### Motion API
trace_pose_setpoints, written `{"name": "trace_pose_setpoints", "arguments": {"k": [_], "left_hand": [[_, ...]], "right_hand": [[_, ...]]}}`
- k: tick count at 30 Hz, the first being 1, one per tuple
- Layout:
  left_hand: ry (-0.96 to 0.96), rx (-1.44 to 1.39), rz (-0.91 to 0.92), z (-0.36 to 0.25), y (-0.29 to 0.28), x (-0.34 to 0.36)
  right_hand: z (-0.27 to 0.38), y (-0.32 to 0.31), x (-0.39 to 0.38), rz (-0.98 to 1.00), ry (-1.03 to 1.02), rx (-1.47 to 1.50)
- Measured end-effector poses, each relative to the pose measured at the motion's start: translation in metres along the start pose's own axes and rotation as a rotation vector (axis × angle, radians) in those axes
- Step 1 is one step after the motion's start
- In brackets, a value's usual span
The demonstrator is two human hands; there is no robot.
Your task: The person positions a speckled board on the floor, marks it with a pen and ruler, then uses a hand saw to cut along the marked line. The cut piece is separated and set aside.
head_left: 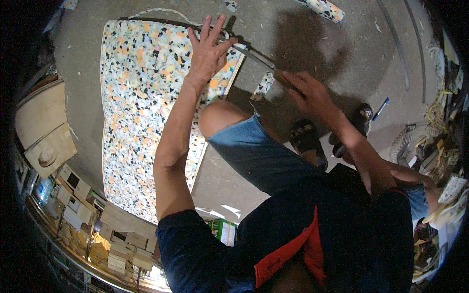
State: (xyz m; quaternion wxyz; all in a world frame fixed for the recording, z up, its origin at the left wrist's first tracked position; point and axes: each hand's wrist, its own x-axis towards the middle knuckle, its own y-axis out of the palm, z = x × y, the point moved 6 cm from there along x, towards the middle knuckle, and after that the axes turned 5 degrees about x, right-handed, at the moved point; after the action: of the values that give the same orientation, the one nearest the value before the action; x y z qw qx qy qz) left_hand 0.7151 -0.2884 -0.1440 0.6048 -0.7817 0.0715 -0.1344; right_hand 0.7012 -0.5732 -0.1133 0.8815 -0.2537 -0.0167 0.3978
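A large speckled foam sheet (141, 97), white with orange, black and green flecks, lies on the floor to the left. My left hand (209, 56) presses on its far right corner, fingers spread. My right hand (310, 93) grips the handle of a long knife (259, 61) beyond my knee. The blade points left, its tip end at the sheet's far edge, close beside my left fingers. A thin foam strip (166, 10) curls along that far edge, partly hidden behind my left hand.
A small foam scrap (264, 86) lies under the knife, and a larger foam piece (325, 10) sits at the far right. A blue pen (380, 109) rests beside my sandals. Plywood pieces (46, 127) stand at left. Cluttered scraps (439, 161) line the right side.
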Motion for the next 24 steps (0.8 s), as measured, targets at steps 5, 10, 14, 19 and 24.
{"name": "trace_pose_setpoints", "arguments": {"k": [5,10,14,19,24], "left_hand": [[0.008,-0.009,-0.045,-0.002,-0.002,-0.001],[-0.023,-0.023,-0.021,-0.001,-0.002,-0.001],[-0.027,-0.011,-0.018,-0.002,-0.001,-0.002],[-0.023,-0.041,-0.081,-0.004,-0.003,-0.003],[-0.027,-0.02,-0.072,-0.004,-0.003,-0.004]], "right_hand": [[0.005,0.004,0.012,0.0,0.01,-0.006],[-0.001,0.02,0.036,-0.012,-0.009,0.016],[0.004,-0.005,-0.001,-0.048,-0.104,0.018],[0.005,-0.007,0.001,-0.021,-0.04,-0.002],[-0.004,0.008,0.025,-0.036,-0.055,0.066]]}}
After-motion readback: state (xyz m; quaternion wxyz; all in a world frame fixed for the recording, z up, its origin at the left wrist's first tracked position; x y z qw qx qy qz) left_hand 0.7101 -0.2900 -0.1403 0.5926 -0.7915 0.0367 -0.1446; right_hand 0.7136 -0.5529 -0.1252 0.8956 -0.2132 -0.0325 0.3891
